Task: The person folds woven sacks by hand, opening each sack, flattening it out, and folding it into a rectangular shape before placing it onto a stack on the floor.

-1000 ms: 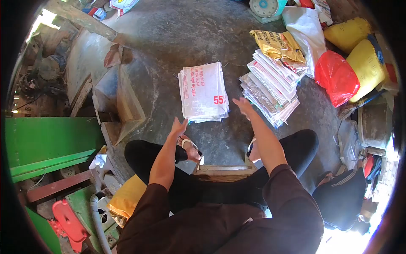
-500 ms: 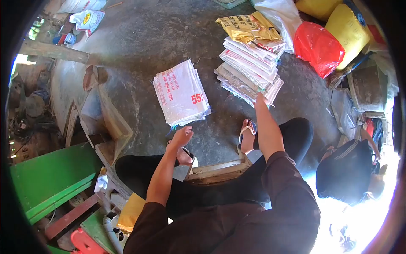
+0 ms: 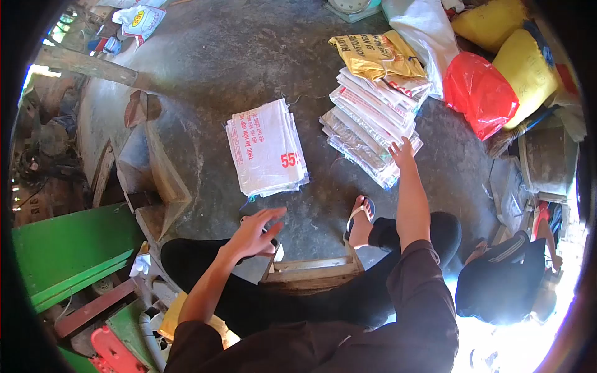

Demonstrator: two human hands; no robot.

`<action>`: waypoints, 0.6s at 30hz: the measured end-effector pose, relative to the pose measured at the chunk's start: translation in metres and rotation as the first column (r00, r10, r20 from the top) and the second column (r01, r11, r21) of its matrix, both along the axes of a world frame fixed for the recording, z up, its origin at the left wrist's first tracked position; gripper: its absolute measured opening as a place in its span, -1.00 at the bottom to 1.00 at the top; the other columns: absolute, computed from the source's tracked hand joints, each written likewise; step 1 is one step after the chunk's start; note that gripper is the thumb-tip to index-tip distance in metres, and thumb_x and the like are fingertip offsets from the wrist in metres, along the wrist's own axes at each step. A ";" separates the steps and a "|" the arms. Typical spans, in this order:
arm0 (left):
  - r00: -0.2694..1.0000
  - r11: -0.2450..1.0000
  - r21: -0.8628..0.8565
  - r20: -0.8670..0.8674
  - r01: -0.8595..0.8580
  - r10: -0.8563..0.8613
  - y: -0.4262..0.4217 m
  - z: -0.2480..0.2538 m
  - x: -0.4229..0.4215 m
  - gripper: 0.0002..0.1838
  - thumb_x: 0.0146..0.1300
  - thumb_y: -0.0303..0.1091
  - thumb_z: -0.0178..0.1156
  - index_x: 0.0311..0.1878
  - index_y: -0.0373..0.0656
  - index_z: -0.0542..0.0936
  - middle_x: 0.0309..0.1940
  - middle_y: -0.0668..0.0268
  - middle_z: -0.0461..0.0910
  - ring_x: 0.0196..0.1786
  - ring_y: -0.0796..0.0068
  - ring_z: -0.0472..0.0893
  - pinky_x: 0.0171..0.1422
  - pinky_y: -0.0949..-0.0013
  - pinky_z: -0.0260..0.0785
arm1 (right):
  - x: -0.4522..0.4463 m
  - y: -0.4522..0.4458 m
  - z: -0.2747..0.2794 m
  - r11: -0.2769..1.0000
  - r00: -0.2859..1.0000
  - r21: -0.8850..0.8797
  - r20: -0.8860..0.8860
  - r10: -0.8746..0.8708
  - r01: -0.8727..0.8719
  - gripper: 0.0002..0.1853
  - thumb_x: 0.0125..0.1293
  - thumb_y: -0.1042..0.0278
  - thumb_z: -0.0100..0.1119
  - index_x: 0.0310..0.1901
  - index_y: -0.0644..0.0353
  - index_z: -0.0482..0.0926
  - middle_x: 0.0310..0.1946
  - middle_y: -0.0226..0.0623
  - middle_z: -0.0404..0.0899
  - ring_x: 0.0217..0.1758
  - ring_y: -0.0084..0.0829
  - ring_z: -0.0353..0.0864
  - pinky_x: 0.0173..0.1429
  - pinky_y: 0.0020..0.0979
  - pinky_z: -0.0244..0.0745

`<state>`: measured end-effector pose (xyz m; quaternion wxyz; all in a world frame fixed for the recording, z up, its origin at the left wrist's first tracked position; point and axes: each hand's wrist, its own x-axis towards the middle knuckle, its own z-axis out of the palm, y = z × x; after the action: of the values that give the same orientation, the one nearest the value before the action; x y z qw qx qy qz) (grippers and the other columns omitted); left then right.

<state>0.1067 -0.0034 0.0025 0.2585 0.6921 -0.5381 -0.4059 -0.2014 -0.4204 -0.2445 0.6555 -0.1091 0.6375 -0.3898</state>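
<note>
My left hand [image 3: 256, 233] is held with its fingers apart and nothing in it, just below a neat stack of flat white printed sacks [image 3: 264, 146] on the floor. My right hand [image 3: 403, 152], fingers spread, is at the lower right edge of a taller, fanned pile of folded white sacks [image 3: 373, 124]. Whether it touches the pile I cannot tell. A folded yellow sack [image 3: 376, 55] lies on top of that pile, at its far end.
A red bag [image 3: 479, 93], yellow sacks [image 3: 525, 78] and a white sack [image 3: 426, 34] stand at the upper right. A wooden stool frame [image 3: 311, 273] is between my legs. Green panels [image 3: 74, 248] are at left. Another person [image 3: 504, 276] is at lower right.
My left hand has opened and dropped lower, away from the neat stack. My right hand has spread its fingers and shifted right along the fanned pile. The view has shifted and turned.
</note>
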 end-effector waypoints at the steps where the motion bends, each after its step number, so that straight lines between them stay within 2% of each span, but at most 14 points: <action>1: 0.999 0.996 0.083 -0.047 0.013 -0.009 0.000 0.005 0.001 -0.58 0.38 -0.25 0.19 0.25 -0.17 0.51 0.01 0.09 0.66 0.11 0.08 0.63 0.15 0.16 0.46 | -0.003 -0.006 -0.008 0.999 0.999 0.000 -0.009 0.043 -0.043 -0.41 0.35 0.23 0.20 0.39 -0.03 0.31 0.41 -0.16 0.17 0.24 -0.11 0.50 0.03 -0.06 0.61; 3: 0.990 0.968 0.247 -0.141 0.042 -0.007 0.007 0.009 0.010 -0.58 0.38 -0.32 0.17 0.28 -0.16 0.49 0.09 0.09 0.63 0.15 0.04 0.60 0.16 0.16 0.49 | -0.007 -0.013 -0.017 0.965 0.955 0.007 -0.136 0.262 -0.263 -0.40 0.33 0.14 0.23 0.38 -0.05 0.33 0.35 -0.25 0.27 0.22 -0.16 0.48 0.05 -0.08 0.59; 4: 0.973 0.963 0.223 0.142 0.149 -0.183 0.009 0.001 0.015 -0.58 0.38 -0.30 0.18 0.27 -0.15 0.50 0.07 0.09 0.62 0.08 0.01 0.61 0.14 0.12 0.47 | -0.008 -0.014 -0.015 0.931 0.909 0.022 -0.205 0.362 -0.365 -0.39 0.33 0.11 0.24 0.38 -0.06 0.33 0.33 -0.28 0.28 0.21 -0.17 0.48 0.05 -0.10 0.59; 5: 0.962 0.970 0.187 0.192 0.158 -0.194 0.010 -0.005 0.019 -0.58 0.38 -0.29 0.18 0.27 -0.14 0.50 0.04 0.09 0.63 0.06 0.01 0.61 0.13 0.11 0.46 | -0.006 -0.016 -0.013 0.886 0.848 0.043 -0.273 0.455 -0.462 -0.38 0.32 0.08 0.25 0.38 -0.06 0.33 0.31 -0.31 0.30 0.20 -0.19 0.47 0.05 -0.11 0.58; 6: 0.950 0.974 0.152 0.239 0.169 -0.202 0.009 -0.008 0.020 -0.58 0.37 -0.29 0.19 0.27 -0.13 0.50 0.01 0.10 0.64 0.03 0.02 0.61 0.12 0.11 0.46 | -0.004 -0.018 -0.014 0.905 0.882 0.030 -0.211 0.422 -0.425 -0.35 0.29 0.01 0.28 0.38 -0.07 0.34 0.33 -0.38 0.29 0.19 -0.22 0.46 0.05 -0.12 0.56; 7: 0.937 0.977 0.118 0.284 0.178 -0.205 0.007 -0.009 0.020 -0.57 0.37 -0.28 0.19 0.27 -0.13 0.50 -0.02 0.10 0.64 0.01 0.03 0.61 0.11 0.10 0.45 | -0.003 -0.020 -0.018 0.914 0.876 0.059 -0.267 0.402 -0.401 -0.35 0.29 0.01 0.28 0.37 -0.07 0.35 0.32 -0.38 0.29 0.19 -0.21 0.46 0.06 -0.11 0.56; 9: 0.957 0.975 0.168 0.222 0.149 -0.185 0.002 0.000 0.017 -0.58 0.37 -0.27 0.19 0.27 -0.12 0.51 -0.03 0.11 0.65 0.01 0.03 0.60 0.12 0.12 0.43 | -0.002 -0.025 -0.022 0.931 0.850 0.109 -0.381 0.363 -0.349 -0.36 0.29 0.02 0.28 0.37 -0.08 0.35 0.32 -0.37 0.28 0.19 -0.21 0.47 0.07 -0.10 0.55; 10: 0.966 0.972 0.194 0.192 0.135 -0.173 0.001 0.003 0.016 -0.58 0.37 -0.26 0.19 0.27 -0.12 0.51 -0.04 0.11 0.65 0.00 0.04 0.60 0.13 0.12 0.41 | -0.003 -0.023 -0.022 0.929 0.770 0.138 -0.525 0.363 -0.344 -0.40 0.31 0.05 0.28 0.35 -0.07 0.38 0.28 -0.34 0.28 0.16 -0.22 0.46 0.09 -0.06 0.55; 13: 0.947 0.971 0.160 0.239 0.180 -0.215 0.008 -0.007 0.020 -0.58 0.38 -0.26 0.18 0.27 -0.11 0.51 -0.03 0.10 0.64 -0.01 0.04 0.60 0.13 0.13 0.39 | -0.018 -0.023 -0.027 0.938 0.931 0.061 -0.118 0.345 -0.340 -0.41 0.32 0.08 0.30 0.35 -0.06 0.37 0.26 -0.30 0.28 0.13 -0.26 0.44 0.09 -0.02 0.54; 17: 0.951 0.980 0.141 0.256 0.143 -0.176 0.006 -0.011 0.017 -0.58 0.39 -0.26 0.18 0.28 -0.10 0.50 -0.02 0.11 0.65 0.03 0.06 0.60 0.17 0.12 0.36 | -0.019 -0.035 -0.039 0.999 0.997 0.032 -0.078 -0.028 0.031 -0.51 0.33 0.17 0.35 0.24 0.04 0.44 0.15 -0.31 0.41 0.06 -0.32 0.44 0.14 -0.12 0.57; 18: 0.953 0.979 0.143 0.248 0.143 -0.175 0.006 -0.015 0.017 -0.58 0.39 -0.25 0.17 0.28 -0.10 0.50 -0.01 0.11 0.64 0.04 0.07 0.60 0.17 0.11 0.36 | -0.025 -0.040 -0.046 0.999 0.999 0.032 0.039 -0.025 0.023 -0.57 0.33 0.21 0.35 0.15 0.15 0.47 0.06 -0.30 0.46 0.04 -0.33 0.44 0.15 -0.14 0.58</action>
<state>0.1234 0.0025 -0.0124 0.1088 0.7083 -0.5951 -0.3637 -0.2264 -0.4606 -0.2910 0.6650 -0.0833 0.6317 -0.3895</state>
